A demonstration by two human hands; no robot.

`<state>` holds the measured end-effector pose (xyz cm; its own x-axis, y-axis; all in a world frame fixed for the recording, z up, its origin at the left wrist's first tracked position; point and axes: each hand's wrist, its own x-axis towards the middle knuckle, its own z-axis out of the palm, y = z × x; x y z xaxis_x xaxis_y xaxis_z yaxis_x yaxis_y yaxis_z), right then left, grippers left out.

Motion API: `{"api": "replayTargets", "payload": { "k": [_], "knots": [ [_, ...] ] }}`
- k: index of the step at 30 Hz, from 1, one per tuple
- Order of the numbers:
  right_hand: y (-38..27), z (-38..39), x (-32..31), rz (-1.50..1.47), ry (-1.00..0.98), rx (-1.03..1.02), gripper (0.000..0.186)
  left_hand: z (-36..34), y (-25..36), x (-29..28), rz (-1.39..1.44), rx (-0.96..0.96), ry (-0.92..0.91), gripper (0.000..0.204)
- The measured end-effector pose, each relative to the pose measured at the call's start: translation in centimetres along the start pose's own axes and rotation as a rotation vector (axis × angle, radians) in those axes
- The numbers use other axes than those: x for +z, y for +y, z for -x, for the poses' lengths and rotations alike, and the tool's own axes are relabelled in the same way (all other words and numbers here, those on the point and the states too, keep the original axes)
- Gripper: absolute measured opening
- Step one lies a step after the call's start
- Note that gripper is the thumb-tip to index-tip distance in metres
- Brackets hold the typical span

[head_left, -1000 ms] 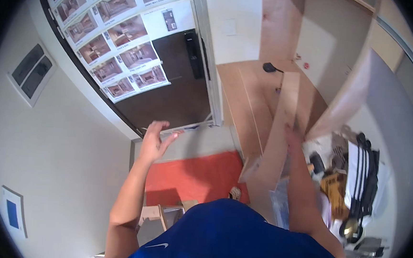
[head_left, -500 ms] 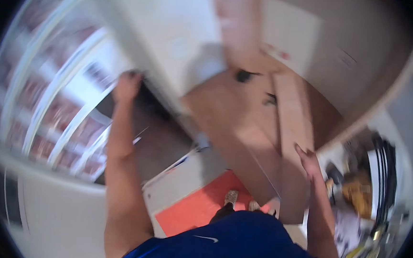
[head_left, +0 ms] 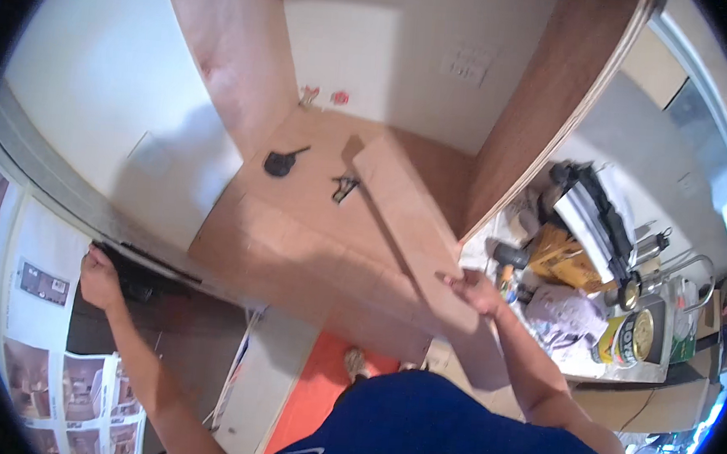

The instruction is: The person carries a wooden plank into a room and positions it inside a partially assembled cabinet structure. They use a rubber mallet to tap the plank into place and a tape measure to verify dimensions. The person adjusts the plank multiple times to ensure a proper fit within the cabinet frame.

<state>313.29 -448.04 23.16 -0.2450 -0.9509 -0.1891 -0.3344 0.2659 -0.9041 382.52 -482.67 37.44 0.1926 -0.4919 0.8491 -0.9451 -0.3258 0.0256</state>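
Nearest, at 6 o'clock, is the person's blue shirt (head_left: pixel 425 434), with an orange mat (head_left: pixel 305 396) on the floor just past it. At 4 o'clock the right hand (head_left: pixel 479 292) grasps the long wooden board (head_left: pixel 414 226) by its edge, thumb on the upper face; the board slants from 5 o'clock up toward 12 o'clock, its far end over the plywood base (head_left: pixel 254 224). Whether that end rests on the base cannot be told. Between 8 and 9 o'clock the left hand (head_left: pixel 100 280) is curled at the edge of the dark door (head_left: pixel 191 337); whether it clasps anything is unclear. The step in hand looks like steadying the board one-handed; moving it would call for a firm grip and a clear path past the cabinet side panel (head_left: pixel 544 113) at 2 o'clock. At 4 o'clock, a yellow can (head_left: pixel 625 340) stands on the cluttered worktop (head_left: pixel 569 358). Farther off, a black strapped item (head_left: pixel 279 164) lies at 10 o'clock on the base.
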Motion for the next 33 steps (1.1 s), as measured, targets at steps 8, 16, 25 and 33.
{"api": "replayTargets", "payload": {
  "k": [8, 16, 25, 33],
  "knots": [
    [-0.9, 0.9, -2.2, 0.15, -0.018, 0.257, 0.07, 0.4, -1.1, 0.2, 0.011, 0.02, 0.032, 0.046],
    [-2.1, 2.4, -3.6, 0.102, -0.008, 0.246, 0.07, 0.6, -1.7, 1.1, 0.023, 0.048, 0.027, 0.043],
    [-3.2, 1.6, -3.8, 0.16, -0.017, 0.297, 0.067, 0.5, -1.3, 0.9, 0.018, 0.018, 0.024, 0.042],
    [-7.7, 2.9, -3.3, 0.095, -0.02, 0.26, 0.055, 0.4, -1.5, 0.3, -0.006, 0.043, 0.085, 0.043]
  ]
}}
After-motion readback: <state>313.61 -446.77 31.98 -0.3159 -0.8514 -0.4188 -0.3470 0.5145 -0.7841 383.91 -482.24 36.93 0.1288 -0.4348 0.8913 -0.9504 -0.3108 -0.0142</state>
